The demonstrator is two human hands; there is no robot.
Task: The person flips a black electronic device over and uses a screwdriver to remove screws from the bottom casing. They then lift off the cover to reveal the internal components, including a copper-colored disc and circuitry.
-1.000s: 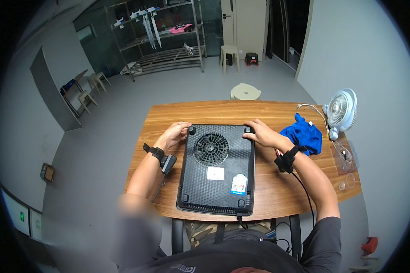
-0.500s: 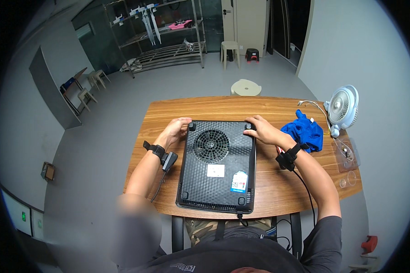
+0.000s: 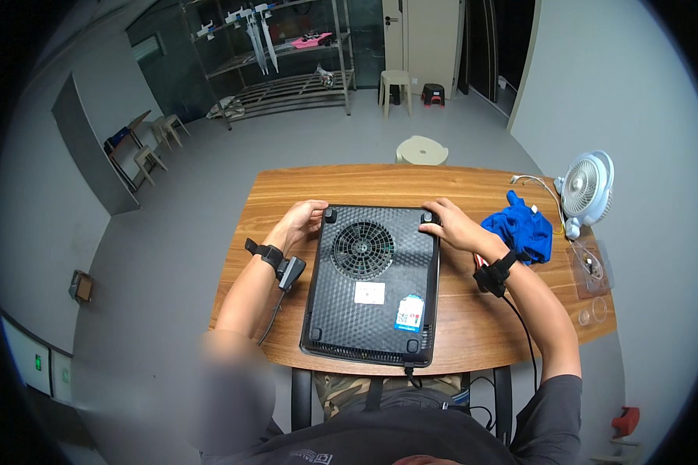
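A black induction cooker (image 3: 368, 322) lies upside down on the wooden table, its textured underside facing up. Its round fan grille (image 3: 363, 250) is at the far end, with rubber feet at the corners and two stickers nearer me. A black power cord (image 3: 412, 377) leaves its near edge and hangs toward my lap. At the far left corner, my left hand (image 3: 301, 222) grips the side, its fingertips partly hidden by the edge. My right hand (image 3: 450, 225) is closed on the far right corner, thumb on the underside beside a foot.
A blue cloth (image 3: 518, 227) lies to the right of my right hand. Beyond it stand a pale blue fan (image 3: 588, 186) with a white cable and a clear plastic box (image 3: 589, 267). A round stool (image 3: 422, 150) is past the table's far edge; metal shelving (image 3: 279, 62) stands farther back.
The whole view has shifted slightly. Both hands keep the same hold on the cooker, which stays in place on the table.
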